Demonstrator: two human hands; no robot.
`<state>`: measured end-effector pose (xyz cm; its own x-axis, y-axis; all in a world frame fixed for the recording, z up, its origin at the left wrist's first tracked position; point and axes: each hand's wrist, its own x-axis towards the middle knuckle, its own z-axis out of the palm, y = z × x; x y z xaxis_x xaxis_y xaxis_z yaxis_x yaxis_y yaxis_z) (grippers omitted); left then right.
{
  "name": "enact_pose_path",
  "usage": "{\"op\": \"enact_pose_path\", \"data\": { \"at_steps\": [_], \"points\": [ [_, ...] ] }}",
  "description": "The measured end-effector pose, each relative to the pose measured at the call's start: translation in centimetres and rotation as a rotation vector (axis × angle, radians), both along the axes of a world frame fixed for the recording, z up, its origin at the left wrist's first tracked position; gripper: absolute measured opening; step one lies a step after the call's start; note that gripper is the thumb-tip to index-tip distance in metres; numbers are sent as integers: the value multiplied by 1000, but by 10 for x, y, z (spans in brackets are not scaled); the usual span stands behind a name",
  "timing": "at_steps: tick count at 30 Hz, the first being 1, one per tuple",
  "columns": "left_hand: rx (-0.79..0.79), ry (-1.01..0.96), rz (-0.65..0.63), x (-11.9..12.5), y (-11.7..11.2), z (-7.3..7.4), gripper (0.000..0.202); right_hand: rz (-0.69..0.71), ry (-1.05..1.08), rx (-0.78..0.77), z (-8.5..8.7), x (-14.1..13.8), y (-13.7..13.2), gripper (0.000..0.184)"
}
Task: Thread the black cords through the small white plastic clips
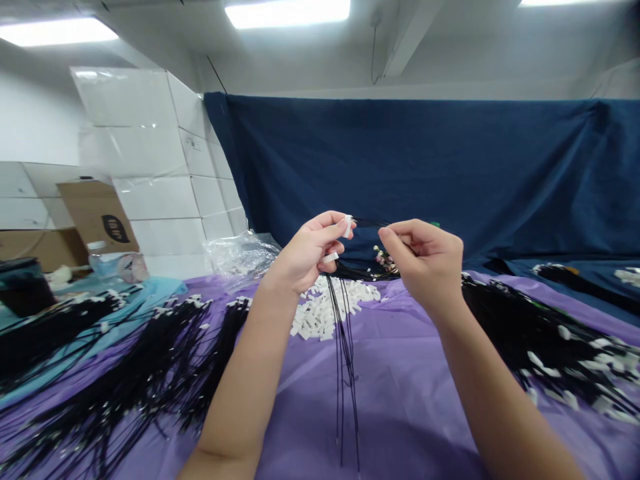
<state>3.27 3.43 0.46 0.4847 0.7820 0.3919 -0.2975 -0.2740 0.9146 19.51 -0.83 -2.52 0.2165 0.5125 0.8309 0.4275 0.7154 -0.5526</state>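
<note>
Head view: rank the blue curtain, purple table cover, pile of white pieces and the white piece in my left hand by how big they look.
1. blue curtain and purple table cover: both huge, too alike to rank.
2. pile of white pieces.
3. white piece in the left hand grip.

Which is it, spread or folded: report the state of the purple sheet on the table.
Spread. The purple sheet lies open across the table, shallow wrinkles only, under the black cords and the heap of white pieces.

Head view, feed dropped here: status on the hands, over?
Left hand pinching white clip. Right hand pinching black cord end. Loose cords hang below left hand. Nothing blocking.
</note>
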Motion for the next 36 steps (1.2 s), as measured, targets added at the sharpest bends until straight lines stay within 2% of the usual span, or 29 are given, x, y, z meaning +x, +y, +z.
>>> {"op": "enact_pose_path", "data": {
  "at_steps": [12, 25, 36],
  "points": [
    [1, 13, 11, 0, -1, 0, 17, 10, 34, 9, 1, 0, -1, 16],
    [2, -22, 22, 1, 0, -2, 19, 151, 108, -128, 2, -2, -2, 18],
    [-3, -30, 41, 2, 0, -2, 18, 136, 116, -120, 0, -6, -1, 19]
  ]
}}
